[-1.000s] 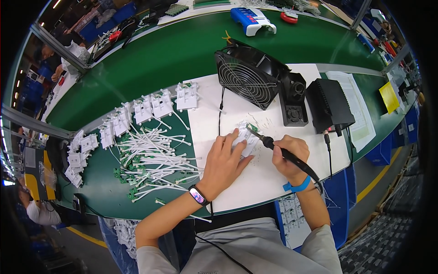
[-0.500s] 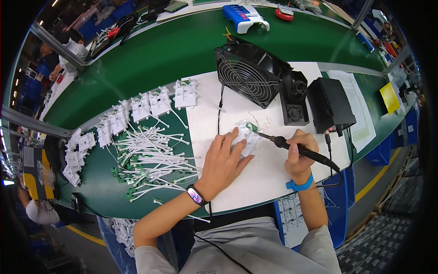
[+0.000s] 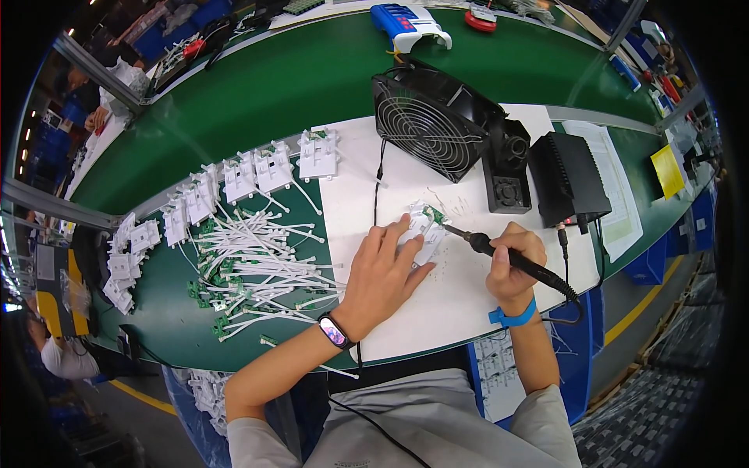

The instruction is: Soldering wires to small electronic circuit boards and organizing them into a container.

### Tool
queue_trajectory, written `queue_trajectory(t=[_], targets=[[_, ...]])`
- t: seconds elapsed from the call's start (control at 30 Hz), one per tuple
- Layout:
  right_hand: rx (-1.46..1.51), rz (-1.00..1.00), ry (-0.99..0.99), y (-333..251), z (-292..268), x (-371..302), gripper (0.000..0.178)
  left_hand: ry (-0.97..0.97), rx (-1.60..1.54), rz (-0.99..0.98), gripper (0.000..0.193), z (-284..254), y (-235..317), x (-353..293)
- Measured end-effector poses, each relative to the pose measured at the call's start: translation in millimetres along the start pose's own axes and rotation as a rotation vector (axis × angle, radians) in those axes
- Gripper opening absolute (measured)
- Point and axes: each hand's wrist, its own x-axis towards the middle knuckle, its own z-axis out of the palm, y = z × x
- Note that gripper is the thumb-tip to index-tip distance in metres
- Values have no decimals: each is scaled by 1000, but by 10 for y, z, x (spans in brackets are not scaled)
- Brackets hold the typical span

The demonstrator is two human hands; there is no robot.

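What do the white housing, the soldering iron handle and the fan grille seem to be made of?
White housing: likely moulded plastic, fairly matte, judging by its uniform white and raised detail.
Soldering iron handle: probably plastic or rubber, dull black without metallic glint; which one is unclear.
Fan grille: probably metal wire, with a slight sheen, judging by its thin concentric rings; coating unclear.

Left hand (image 3: 380,274) palm down, fingers (image 3: 392,231) extended forward, thumb (image 3: 422,274) splayed right; right hand (image 3: 515,265) curled in a pen-style grip. Left forearm (image 3: 282,363) slants inward; right forearm (image 3: 535,356) runs steeper.
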Motion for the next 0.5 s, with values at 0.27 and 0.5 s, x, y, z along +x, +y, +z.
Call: queue_trajectory(t=[0.27, 0.5], targets=[[-8, -3, -7, -21, 4, 3, 11, -2, -2, -8, 43, -2, 4, -5], [-11, -9, -10, -31, 23, 12, 12, -2, -8, -10, 43, -7, -2, -2]])
